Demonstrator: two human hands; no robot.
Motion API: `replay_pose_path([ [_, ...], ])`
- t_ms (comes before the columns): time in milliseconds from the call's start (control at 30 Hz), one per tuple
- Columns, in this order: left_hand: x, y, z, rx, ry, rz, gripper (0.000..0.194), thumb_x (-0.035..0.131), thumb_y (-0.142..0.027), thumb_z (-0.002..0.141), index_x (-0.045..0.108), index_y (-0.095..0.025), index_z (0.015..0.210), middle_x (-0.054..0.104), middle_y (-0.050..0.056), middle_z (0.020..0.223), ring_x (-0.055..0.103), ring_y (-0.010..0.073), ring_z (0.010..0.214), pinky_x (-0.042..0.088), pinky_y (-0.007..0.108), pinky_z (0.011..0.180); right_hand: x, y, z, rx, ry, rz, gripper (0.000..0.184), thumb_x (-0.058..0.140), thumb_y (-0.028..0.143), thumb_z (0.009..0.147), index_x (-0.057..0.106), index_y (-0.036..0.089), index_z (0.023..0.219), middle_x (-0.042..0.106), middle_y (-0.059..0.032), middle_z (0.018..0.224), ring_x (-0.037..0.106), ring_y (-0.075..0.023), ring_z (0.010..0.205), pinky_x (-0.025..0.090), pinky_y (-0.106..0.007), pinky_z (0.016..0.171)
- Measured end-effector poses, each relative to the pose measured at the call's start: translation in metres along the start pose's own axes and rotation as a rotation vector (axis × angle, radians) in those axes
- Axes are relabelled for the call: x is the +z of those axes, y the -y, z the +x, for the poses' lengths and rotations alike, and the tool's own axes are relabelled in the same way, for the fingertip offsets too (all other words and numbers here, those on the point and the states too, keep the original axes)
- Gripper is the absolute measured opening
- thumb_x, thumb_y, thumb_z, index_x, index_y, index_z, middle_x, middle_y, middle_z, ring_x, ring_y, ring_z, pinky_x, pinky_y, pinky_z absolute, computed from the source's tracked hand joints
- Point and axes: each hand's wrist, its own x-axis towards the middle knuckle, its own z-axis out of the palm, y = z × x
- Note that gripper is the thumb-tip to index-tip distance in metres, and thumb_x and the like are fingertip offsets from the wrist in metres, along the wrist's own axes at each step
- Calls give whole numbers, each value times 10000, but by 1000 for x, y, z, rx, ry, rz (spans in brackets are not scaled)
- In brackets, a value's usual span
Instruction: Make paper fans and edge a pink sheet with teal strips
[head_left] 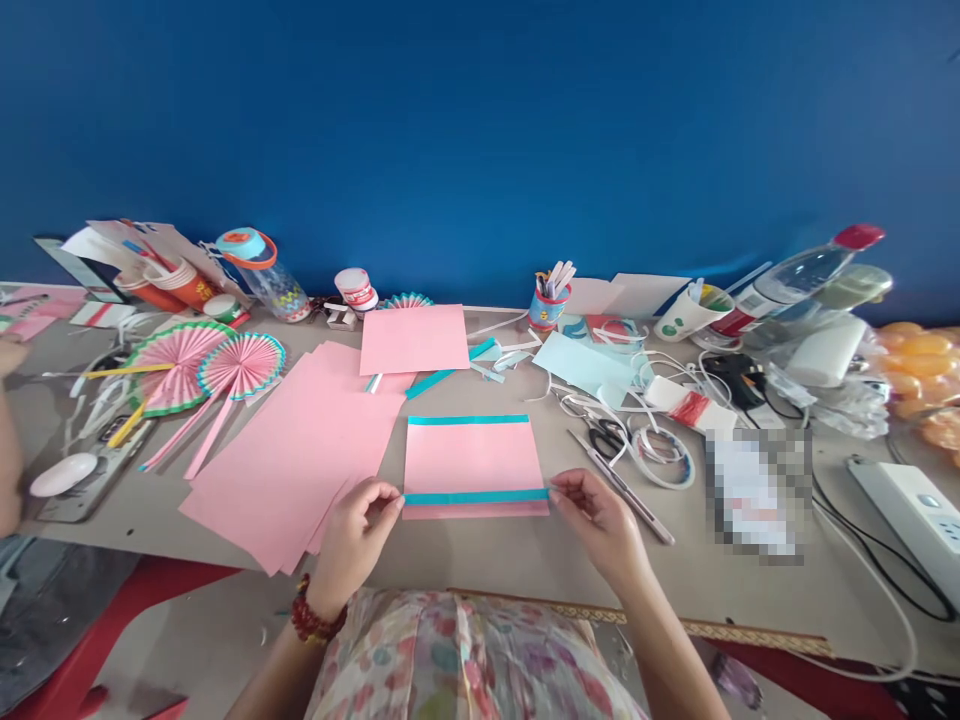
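A pink paper sheet lies flat on the table in front of me, with a teal strip along its far edge. A second teal strip stretches across its near part. My left hand pinches the strip's left end. My right hand pinches its right end. Both hands rest at the sheet's near corners. A red bead bracelet sits on my left wrist.
A stack of pink sheets lies to the left, paper fans beyond it. Scissors, tape rolls and cables lie right. Cups, bottles and a glue jar line the blue wall. A power strip sits far right.
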Motion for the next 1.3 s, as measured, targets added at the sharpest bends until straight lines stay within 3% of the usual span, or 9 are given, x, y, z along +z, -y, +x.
replay_pose_path([
  [467,2,2,-2,104,38,223,176,503,-276,934,602,-203,808,671,38,821,618,193,792,462,317,723,11,-10,-6,-207,-76,-235,136,537,313,906,622,213,942,636,-23,799,610,-183,745,484,-305,731],
  [900,-2,3,-1,102,53,257,165,542,-253,902,615,-209,761,679,22,797,612,184,779,453,319,751,15,-20,-12,-283,-74,-73,129,546,230,913,608,226,1026,610,-28,855,597,-166,771,505,-280,701],
  [1300,2,4,-6,113,45,313,140,569,-233,905,623,-224,777,691,-4,822,620,184,804,416,349,816,14,-21,-9,-396,-83,-171,169,544,152,897,591,239,1035,568,-4,815,568,-154,729,491,-282,683],
])
